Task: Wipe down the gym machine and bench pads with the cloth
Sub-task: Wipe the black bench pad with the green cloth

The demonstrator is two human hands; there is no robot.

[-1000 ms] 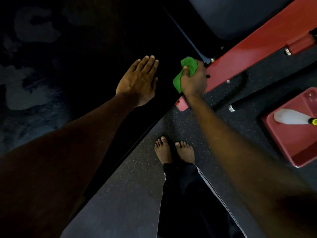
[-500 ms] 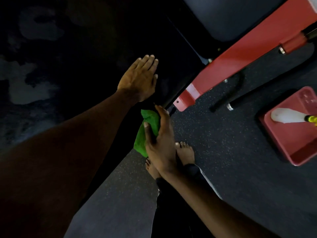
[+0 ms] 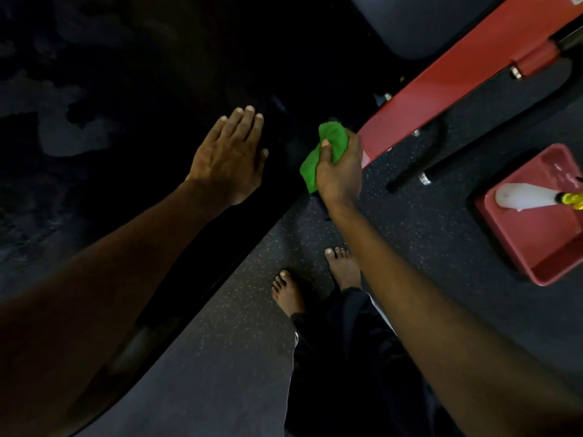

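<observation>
Wiping cloth: a crumpled bright green fabric cloth (image 3: 333, 138), bunched at the right edge of the wide black padded bench surface (image 3: 151, 89), just beside the lower end of the red painted metal machine beam (image 3: 441, 99).
Cloth axis: diagonal; a rounded lobe points up and right toward the beam's end, and a loose tail hangs down and left.
Right hand: the right hand (image 3: 341, 173) is closed round the cloth's middle from below, thumb laid across the green, fingers curled behind it.
Left hand: the left hand (image 3: 230, 159) lies flat on the black pad, palm down, fingers straight and close together, left of the cloth and apart from it.
Hidden: the cloth's middle is covered by the right hand; whether it touches the pad or the beam cannot be told. The pad is very dark, its surface hard to read.
Upper cushion: a dark grey padded cushion (image 3: 426, 23), cut off by the top edge.
Floor: speckled dark rubber floor (image 3: 220, 342) with two bare feet (image 3: 288, 294).
Tray: a red plastic tray (image 3: 542, 247), cut off at the right, holds a white spray bottle (image 3: 523, 197) lying on its side.
</observation>
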